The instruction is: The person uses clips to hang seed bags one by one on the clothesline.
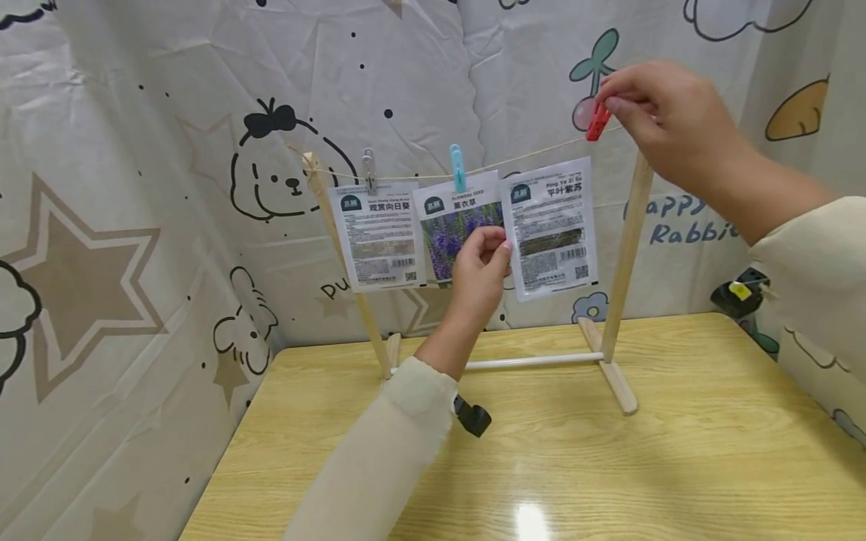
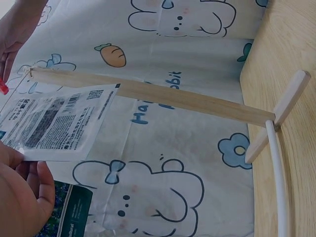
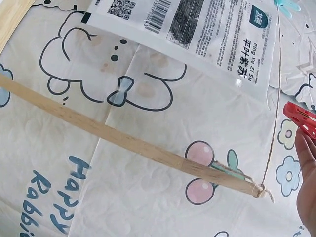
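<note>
My left hand (image 1: 476,274) pinches the left edge of a white seed packet (image 1: 551,225), printed side forward. The packet's top edge lies just below the twine (image 1: 528,156). Between its fingertips my right hand (image 1: 683,120) holds a red clothespin (image 1: 597,122) close to the twine, up and to the right of that packet. A blue clothespin (image 1: 458,167) clips a packet with purple flowers (image 1: 443,240), partly hidden behind my left hand. Farther left, a grey clothespin (image 1: 369,167) clips another white packet (image 1: 379,239) to the twine.
A wooden post (image 1: 629,255) on a foot (image 1: 617,387) holds the twine's right end; a second post (image 1: 370,330) stands at left. A white rod (image 1: 534,361) joins them low down. The stand is on a wood-grain table (image 1: 555,451) before a patterned curtain (image 1: 419,75).
</note>
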Tool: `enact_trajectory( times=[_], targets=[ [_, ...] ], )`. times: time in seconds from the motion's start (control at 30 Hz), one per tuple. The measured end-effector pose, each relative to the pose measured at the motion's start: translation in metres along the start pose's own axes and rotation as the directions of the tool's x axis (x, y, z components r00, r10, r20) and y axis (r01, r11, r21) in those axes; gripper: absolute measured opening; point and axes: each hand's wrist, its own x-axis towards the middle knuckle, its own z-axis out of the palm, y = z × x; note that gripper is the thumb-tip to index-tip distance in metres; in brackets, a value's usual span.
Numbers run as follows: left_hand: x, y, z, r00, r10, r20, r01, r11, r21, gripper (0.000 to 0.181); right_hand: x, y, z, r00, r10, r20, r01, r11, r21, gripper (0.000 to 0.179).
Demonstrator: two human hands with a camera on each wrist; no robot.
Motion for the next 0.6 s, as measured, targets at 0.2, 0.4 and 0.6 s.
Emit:
enact_trajectory(
  times=[0.2,0.4,0.6],
  targets=[
    [0.001,0.000,0.000,1.000,-0.004,-0.003,0.004,1.000,0.007,0.017,0.006,-0.005,0.007,1.000,0.010,0.014,-0.010,1.000,0.026,0.035],
    [0.001,0.000,0.001,1.000,-0.012,-0.007,0.012,1.000,-0.004,0.016,0.012,-0.009,0.011,0.999,0.036,0.040,-0.039,0.997,0.065,0.036],
    [0.001,0.000,0.002,1.000,-0.010,-0.009,0.010,1.000,-0.006,0.016,0.017,-0.015,0.014,0.997,0.042,0.062,-0.047,0.994,0.097,0.034]
  ],
)
